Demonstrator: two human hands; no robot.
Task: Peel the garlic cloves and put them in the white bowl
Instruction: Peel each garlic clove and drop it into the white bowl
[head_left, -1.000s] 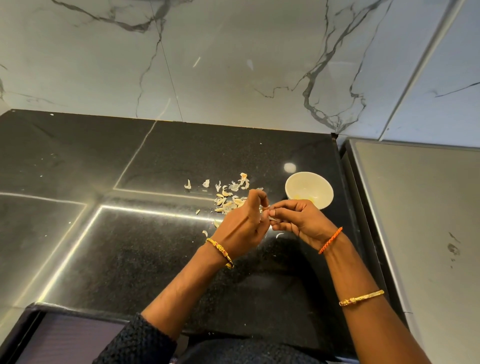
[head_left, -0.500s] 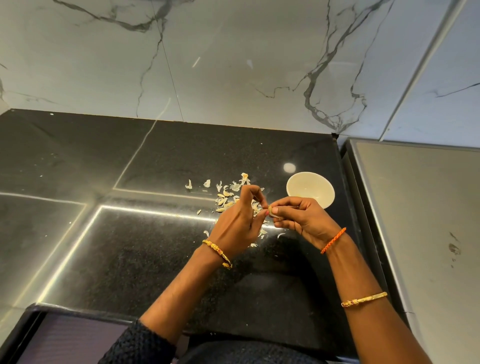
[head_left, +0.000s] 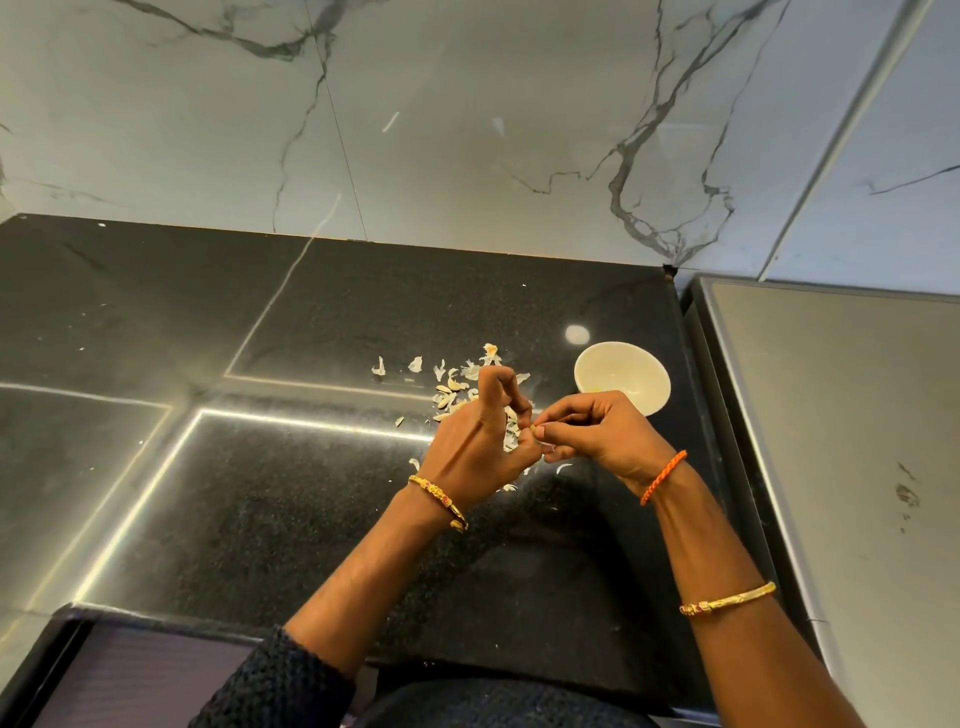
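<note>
My left hand (head_left: 480, 441) and my right hand (head_left: 597, 434) meet above the black counter, fingertips together. Between them they pinch a small garlic clove (head_left: 533, 429), almost wholly hidden by the fingers. The left index finger curls up over it. Loose garlic skins and cloves (head_left: 457, 387) lie scattered just beyond and under the hands. The white bowl (head_left: 622, 375) stands upright right behind my right hand, with a little yellowish garlic at its bottom.
The black granite counter (head_left: 260, 493) runs to a marble wall (head_left: 467, 130) at the back. A grey steel surface (head_left: 841, 441) adjoins the counter on the right, close to the bowl. The counter's front edge is near my body.
Both hands have stayed at the same spot over the skins. The left index finger has lifted and curled higher, and the fingertips have worked at the clove.
</note>
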